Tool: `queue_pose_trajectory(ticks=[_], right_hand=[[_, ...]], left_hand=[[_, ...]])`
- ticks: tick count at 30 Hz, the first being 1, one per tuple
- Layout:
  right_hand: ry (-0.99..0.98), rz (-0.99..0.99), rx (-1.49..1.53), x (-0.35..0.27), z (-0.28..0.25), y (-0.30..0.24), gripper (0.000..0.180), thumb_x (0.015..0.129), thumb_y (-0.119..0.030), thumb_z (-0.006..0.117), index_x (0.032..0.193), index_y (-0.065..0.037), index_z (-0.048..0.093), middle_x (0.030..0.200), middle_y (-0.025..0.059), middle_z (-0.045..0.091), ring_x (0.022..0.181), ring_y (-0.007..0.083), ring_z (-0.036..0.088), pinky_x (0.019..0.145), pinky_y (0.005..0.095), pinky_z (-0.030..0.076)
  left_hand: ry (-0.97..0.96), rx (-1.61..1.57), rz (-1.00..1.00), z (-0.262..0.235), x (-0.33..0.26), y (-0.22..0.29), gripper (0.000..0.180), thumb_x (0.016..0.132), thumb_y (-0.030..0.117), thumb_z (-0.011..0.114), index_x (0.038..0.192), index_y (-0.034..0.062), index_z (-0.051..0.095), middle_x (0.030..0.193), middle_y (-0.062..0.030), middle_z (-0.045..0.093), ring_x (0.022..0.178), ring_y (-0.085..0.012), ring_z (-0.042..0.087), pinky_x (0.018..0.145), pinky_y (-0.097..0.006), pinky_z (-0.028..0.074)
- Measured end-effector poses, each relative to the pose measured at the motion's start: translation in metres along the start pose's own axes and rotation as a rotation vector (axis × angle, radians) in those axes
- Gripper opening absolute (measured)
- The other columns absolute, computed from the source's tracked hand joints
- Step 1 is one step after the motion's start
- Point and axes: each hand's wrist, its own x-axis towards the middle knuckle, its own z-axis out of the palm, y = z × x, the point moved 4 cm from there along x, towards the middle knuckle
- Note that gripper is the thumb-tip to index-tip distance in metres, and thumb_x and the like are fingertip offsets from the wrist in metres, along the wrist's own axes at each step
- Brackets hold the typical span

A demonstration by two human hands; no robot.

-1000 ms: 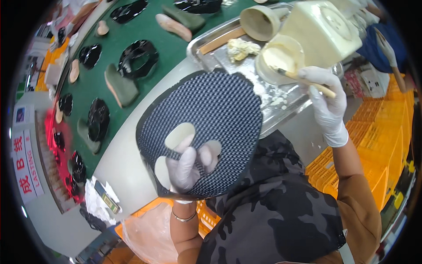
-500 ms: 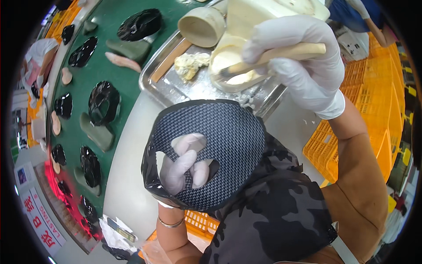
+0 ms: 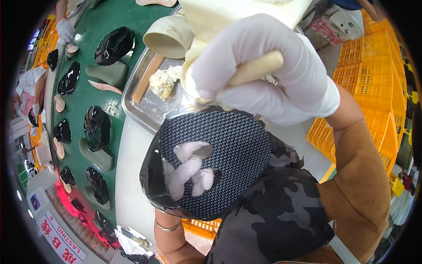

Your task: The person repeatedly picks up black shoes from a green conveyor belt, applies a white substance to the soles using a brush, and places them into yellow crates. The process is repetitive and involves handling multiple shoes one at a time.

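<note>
My left hand (image 3: 187,171), in a white glove, holds a glossy black shoe upper (image 3: 228,163) with its dark woven lining facing up. The gloved fingers show through the openings of the upper. Between the thumb and fingers of my white-gloved right hand (image 3: 272,66) is a brush (image 3: 261,68) with a pale wooden handle. Its bristle end is down at the far edge of the upper, partly covered by the hand and blurred. Just beyond lies a metal tray (image 3: 128,100), holding a cream cup (image 3: 169,37) on its side, a crusty yellowish lump (image 3: 162,83) and a wooden stick (image 3: 148,79).
A large cream container (image 3: 237,13) stands at the tray's far side. Along the left, a green belt (image 3: 103,79) carries several black uppers and shoe lasts. Orange crates (image 3: 369,88) are stacked at the right. Other people work at the far left and top right.
My right hand has brought the brush from over the cream container toward me and left, down to the upper's far edge. The view has shifted slightly; the left hand keeps its hold.
</note>
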Motion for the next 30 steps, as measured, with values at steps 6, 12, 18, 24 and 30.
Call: queue_pose_trajectory(ticks=[6,12,18,24,30], right_hand=[[0.174,-0.139,0.108,-0.003,0.0,-0.008,0.012,0.081,-0.008,0.057,0.087,0.0,0.051,0.081,0.0069,0.058,0.07,0.015,0.059,0.061,0.0229,0.046],[0.181,-0.109,0.213,-0.001,0.006,0.007,0.014,0.085,-0.011,0.053,0.094,-0.002,0.048,0.08,0.0058,0.057,0.069,0.0119,0.057,0.058,0.0224,0.045],[0.194,0.15,0.139,-0.031,0.004,0.002,0.02,0.09,-0.015,0.045,0.101,0.001,0.042,0.083,0.0079,0.058,0.065,0.006,0.054,0.055,0.0161,0.044],[0.396,0.016,0.208,-0.02,0.011,0.007,0.015,0.089,-0.012,0.045,0.099,0.0,0.044,0.086,0.0094,0.057,0.069,0.0095,0.056,0.057,0.0195,0.046],[0.436,0.258,0.173,-0.042,0.007,0.001,0.016,0.09,-0.015,0.042,0.098,-0.001,0.042,0.085,0.0095,0.058,0.071,0.0089,0.057,0.053,0.0161,0.048]], left_hand=[[0.126,0.022,0.185,0.006,-0.01,0.005,0.021,0.08,0.001,0.043,0.097,-0.0019,0.056,0.073,-0.0164,0.06,0.045,-0.0084,0.049,0.039,-0.016,0.036],[0.167,0.141,0.216,0.003,-0.025,-0.003,0.032,0.082,0.012,0.046,0.108,-0.0058,0.044,0.073,-0.0179,0.058,0.046,-0.0138,0.05,0.04,-0.018,0.038],[0.146,-0.258,0.252,-0.007,-0.036,-0.019,0.038,0.086,0.016,0.042,0.118,-0.0035,0.036,0.072,-0.0214,0.057,0.047,-0.0194,0.049,0.043,-0.024,0.042],[0.165,-0.265,0.429,0.002,-0.035,-0.023,0.038,0.087,0.018,0.043,0.122,0.0052,0.036,0.075,-0.0232,0.058,0.052,-0.0217,0.049,0.049,-0.027,0.043],[0.249,-0.459,0.613,0.007,-0.033,-0.022,0.03,0.086,0.016,0.046,0.115,0.0088,0.041,0.081,-0.0192,0.059,0.053,-0.0201,0.049,0.049,-0.028,0.043]])
